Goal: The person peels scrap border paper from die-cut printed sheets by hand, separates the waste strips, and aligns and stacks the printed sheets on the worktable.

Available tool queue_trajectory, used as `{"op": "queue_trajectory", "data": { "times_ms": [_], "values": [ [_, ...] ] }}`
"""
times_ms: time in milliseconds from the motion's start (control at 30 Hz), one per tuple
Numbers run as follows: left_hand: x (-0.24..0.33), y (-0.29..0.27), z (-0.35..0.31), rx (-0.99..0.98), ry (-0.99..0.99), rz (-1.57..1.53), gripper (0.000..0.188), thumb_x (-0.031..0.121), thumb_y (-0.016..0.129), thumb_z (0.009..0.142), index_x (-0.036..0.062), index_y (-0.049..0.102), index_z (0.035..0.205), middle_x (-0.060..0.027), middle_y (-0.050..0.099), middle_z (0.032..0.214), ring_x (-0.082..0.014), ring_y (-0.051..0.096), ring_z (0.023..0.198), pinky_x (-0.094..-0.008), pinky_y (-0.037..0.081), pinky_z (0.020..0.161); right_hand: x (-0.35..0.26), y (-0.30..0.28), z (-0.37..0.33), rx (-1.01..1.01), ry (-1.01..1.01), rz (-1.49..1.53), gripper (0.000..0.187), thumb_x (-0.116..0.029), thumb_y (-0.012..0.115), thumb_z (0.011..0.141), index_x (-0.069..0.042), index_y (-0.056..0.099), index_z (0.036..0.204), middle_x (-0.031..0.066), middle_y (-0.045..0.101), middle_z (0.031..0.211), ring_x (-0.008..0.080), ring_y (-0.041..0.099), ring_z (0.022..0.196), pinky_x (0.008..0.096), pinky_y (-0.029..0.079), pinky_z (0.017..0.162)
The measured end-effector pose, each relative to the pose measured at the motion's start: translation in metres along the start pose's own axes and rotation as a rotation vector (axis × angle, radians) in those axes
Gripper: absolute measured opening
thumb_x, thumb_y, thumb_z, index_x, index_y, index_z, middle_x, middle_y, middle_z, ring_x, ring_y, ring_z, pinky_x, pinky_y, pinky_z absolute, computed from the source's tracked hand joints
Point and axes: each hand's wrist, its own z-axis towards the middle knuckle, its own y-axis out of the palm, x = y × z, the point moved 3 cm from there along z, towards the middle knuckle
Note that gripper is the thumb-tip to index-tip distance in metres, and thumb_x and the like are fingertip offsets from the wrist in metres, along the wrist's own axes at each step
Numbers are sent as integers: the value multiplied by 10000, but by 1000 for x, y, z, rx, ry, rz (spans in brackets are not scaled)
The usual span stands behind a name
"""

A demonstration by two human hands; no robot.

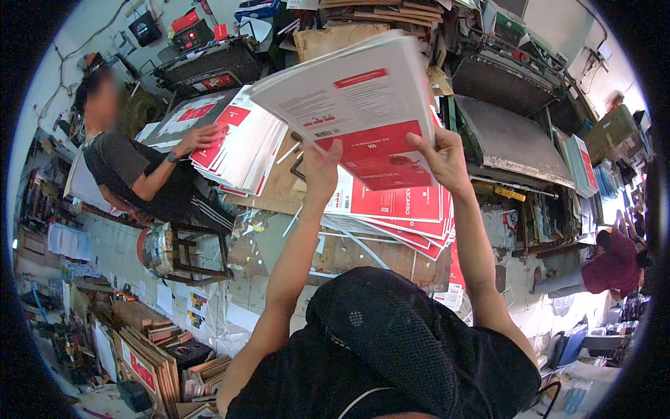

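In the head view I see my left hand (pixel 321 167) and right hand (pixel 441 159) raised at the centre of the frame, fingers clamped on the lower edge of a thick stack of white and red printed paper sheets (pixel 356 105), tilted up above the wooden worktop (pixel 279 185). Below it, more fanned red and white sheets (pixel 401 209) lie on the worktop. At upper left, a seated person's hand (pixel 199 136) rests on another fanned pile of red and white sheets (pixel 241 150).
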Motion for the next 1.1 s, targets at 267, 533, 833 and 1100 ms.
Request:
{"op": "queue_trajectory", "data": {
  "times_ms": [267, 533, 833, 1100],
  "values": [
    [-54, -2, -12, -188, -66, -36, 298, 183, 715, 821, 6, 594, 1028, -53, 648, 928, -107, 605, 797, -226, 487, 615, 114, -31, -3, 35, 14, -63, 244, -238, 692, 855, -1, 675, 914, 0, 652, 799, 48, 549, 740, 229, 434, 633],
    [-44, 24, -26, -212, 70, -100, 316, 199, 685, 851, 2, 590, 1078, -82, 638, 1028, -153, 578, 948, -306, 444, 853, 104, -2, -14, 209, 4, 10, 434, -288, 702, 828, 41, 589, 1088, 110, 655, 979, 161, 619, 847, 313, 525, 714],
    [-66, 25, -16, 279, 98, -130, 391, 364, 538, 947, -25, 570, 947, -64, 598, 855, -121, 516, 812, -274, 424, 718, 94, 23, -16, 60, -88, 23, 499, -271, 614, 898, 32, 439, 1254, 139, 557, 1105, 223, 581, 974, 396, 603, 695],
    [-71, 9, -31, 28, -59, 213, 403, 344, 548, 935, -36, 561, 1069, -95, 633, 919, -173, 538, 893, -340, 440, 790, 143, -47, -22, 129, 76, -147, 492, -408, 510, 941, -5, 499, 1222, 97, 545, 1155, 165, 517, 1052, 280, 420, 893]
  ]
}}
